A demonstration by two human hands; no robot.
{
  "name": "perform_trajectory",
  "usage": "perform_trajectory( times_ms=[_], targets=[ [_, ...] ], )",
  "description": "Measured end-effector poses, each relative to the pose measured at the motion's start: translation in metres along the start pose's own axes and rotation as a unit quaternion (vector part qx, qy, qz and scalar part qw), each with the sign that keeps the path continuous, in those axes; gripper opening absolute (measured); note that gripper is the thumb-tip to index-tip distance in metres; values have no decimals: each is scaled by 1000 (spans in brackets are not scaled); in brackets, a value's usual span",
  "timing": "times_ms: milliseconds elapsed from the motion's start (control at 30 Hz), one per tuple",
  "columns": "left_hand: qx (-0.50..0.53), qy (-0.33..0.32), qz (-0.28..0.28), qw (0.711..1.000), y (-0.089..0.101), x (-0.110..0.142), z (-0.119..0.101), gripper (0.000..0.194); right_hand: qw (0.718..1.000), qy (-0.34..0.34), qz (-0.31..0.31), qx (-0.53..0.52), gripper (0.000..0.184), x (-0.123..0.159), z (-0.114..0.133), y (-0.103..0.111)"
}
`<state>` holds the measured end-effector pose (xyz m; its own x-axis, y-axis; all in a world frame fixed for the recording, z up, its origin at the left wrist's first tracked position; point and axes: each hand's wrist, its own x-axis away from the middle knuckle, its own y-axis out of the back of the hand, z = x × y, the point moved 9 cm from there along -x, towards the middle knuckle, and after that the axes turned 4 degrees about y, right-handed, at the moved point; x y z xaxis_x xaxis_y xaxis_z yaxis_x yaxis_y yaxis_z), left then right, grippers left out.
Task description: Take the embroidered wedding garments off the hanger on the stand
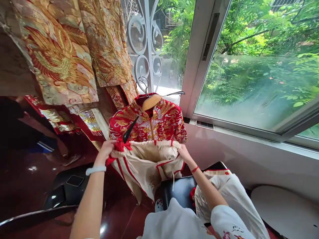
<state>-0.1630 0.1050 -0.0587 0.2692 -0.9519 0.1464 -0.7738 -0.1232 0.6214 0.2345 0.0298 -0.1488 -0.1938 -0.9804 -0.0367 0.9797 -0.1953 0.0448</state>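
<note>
A red and gold embroidered jacket (159, 121) hangs on a wooden hanger (151, 101) in front of the window. Below it I hold up a cream garment with red trim (147, 164), stretched between both hands. My left hand (106, 151) grips its left top edge, where red fabric bunches. My right hand (183, 152) grips its right top edge. A black hanger arm (130, 130) slants across the jacket's left side, just above my left hand.
Gold and red brocade garments (59, 49) hang at upper left. A black stool (180, 189) stands below the held garment, another cream garment (219, 186) beside it. A dark glossy table (27, 172) lies left. A window frame (199, 59) and a white round seat (284, 209) are right.
</note>
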Motion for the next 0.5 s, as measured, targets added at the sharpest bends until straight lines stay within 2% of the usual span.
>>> perform_trajectory(
  times_ms=[67, 133, 200, 233, 300, 400, 467, 500],
  targets=[
    [53, 30, 3, 998, -10, 17, 38, 17, 1000, 14, 11, -11, 14, 19, 2, -19],
    [155, 79, -2, 985, -16, 37, 72, 23, 999, 22, 26, -24, 18, 38, 11, -34],
    [264, 123, 1, 957, -21, 60, 88, 32, 998, 9, 47, -43, 43, 58, 23, -44],
    [303, 131, 8, 944, -23, 73, 85, 37, 996, 0, 65, -56, 59, 69, 32, -48],
    [334, 112, 30, 936, -26, 101, 56, 42, 989, -9, 125, -76, 84, 92, 56, -60],
    [330, 37, 95, 938, -34, 155, -25, 37, 965, 30, 246, -85, 95, 126, 105, -81],
    [306, -32, 149, 940, -39, 197, -86, 28, 962, 61, 254, -83, 89, 142, 131, -75],
    [290, -72, 184, 936, -42, 218, -115, 22, 970, 72, 220, -76, 79, 146, 138, -61]
  ],
)
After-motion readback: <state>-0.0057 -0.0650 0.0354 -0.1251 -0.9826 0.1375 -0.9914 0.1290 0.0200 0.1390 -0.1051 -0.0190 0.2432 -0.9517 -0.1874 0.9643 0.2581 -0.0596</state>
